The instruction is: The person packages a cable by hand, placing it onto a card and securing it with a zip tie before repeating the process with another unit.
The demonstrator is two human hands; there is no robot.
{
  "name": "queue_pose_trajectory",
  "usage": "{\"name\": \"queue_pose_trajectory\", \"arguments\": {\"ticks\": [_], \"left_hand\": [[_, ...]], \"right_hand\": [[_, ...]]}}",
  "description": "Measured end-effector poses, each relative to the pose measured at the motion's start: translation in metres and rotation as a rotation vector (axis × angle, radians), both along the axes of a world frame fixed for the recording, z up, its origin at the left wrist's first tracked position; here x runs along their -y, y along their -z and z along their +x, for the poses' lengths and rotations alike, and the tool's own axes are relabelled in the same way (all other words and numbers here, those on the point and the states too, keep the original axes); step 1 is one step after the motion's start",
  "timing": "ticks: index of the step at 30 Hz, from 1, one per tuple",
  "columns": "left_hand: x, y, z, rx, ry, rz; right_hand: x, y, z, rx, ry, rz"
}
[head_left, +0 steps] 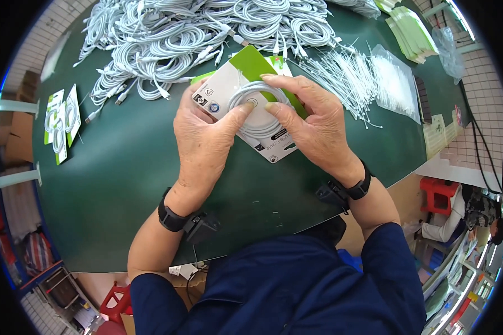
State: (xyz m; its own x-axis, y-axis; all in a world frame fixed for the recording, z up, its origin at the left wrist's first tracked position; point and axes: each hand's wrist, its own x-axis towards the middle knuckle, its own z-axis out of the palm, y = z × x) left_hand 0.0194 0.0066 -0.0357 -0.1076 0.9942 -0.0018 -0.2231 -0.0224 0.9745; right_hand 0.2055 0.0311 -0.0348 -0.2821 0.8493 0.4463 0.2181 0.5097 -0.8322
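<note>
A white and green cardboard packaging card [218, 89] is held tilted over the table, with a coiled white USB cable [257, 133] lying against its front. My left hand [203, 137] is closed on the card's left side, its thumb pressing inside the coil. My right hand [321, 125] grips the right side, thumb on the coil and forefinger along the card's upper edge. The fingers behind the card are hidden. Another green and white card [278, 62] shows partly behind it.
A large heap of coiled cables [179, 39] covers the far side of the green table [251, 223]. Loose white cable ties [343, 81] and a plastic bag of ties [395, 84] lie at right, below stacked cards [411, 36]. Several carded cables [58, 125] lie far left.
</note>
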Motion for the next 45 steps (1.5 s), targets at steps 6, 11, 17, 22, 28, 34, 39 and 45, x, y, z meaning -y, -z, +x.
{"name": "queue_pose_trajectory", "arguments": {"ticks": [6,11,17,22,28,34,39,45], "left_hand": [[-0.003,-0.003,-0.002,0.007,0.139,-0.124],[-0.003,-0.003,0.000,-0.007,0.172,-0.083],[-0.004,-0.007,0.001,0.031,0.179,-0.083],[-0.013,-0.010,-0.012,0.020,0.078,-0.061],[-0.014,-0.007,-0.018,-0.022,0.143,-0.121],[-0.013,0.002,-0.018,-0.083,0.173,-0.122],[-0.012,0.005,-0.017,-0.112,0.213,-0.129],[-0.011,0.003,-0.019,-0.138,0.210,-0.129]], "right_hand": [[0.000,0.006,0.001,-0.019,0.042,-0.064],[-0.004,0.007,0.005,0.016,0.050,-0.097],[-0.003,0.008,0.003,-0.089,0.013,-0.140],[-0.006,-0.008,0.006,0.162,0.046,0.268],[-0.005,-0.008,0.012,0.535,-0.083,0.580],[-0.012,0.003,0.006,0.571,-0.148,0.512],[-0.010,-0.001,0.006,0.569,-0.204,0.405],[-0.007,-0.001,-0.001,0.589,-0.155,0.440]]}}
